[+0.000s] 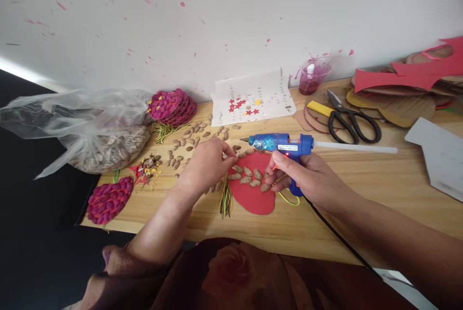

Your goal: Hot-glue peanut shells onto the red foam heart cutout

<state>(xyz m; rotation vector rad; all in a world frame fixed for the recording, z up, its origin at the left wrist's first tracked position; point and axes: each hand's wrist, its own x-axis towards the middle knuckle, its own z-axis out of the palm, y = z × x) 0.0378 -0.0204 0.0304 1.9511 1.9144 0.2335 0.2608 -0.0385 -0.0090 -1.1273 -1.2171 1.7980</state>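
Note:
My right hand point(307, 175) grips a blue hot glue gun point(285, 145), nozzle pointing left, a white glue stick point(356, 148) jutting from its back and a black cord trailing toward me. My left hand point(208, 163) pinches a small brown seed at the left edge of a red foam heart point(253, 194) lying on the wooden table point(379, 189). A row of seeds point(248, 177) sits stuck on the heart. A bundle of green strands point(226, 199) lies by the heart's left side.
Loose seeds point(191, 139) lie scattered behind my left hand. A plastic bag of seeds point(104, 148) sits at the left. Two magenta seed-covered hearts point(108, 199) point(171, 105), a paper with stars point(249, 98), black scissors point(352, 119), a glitter jar point(311, 76) and foam sheets point(408, 78) surround them.

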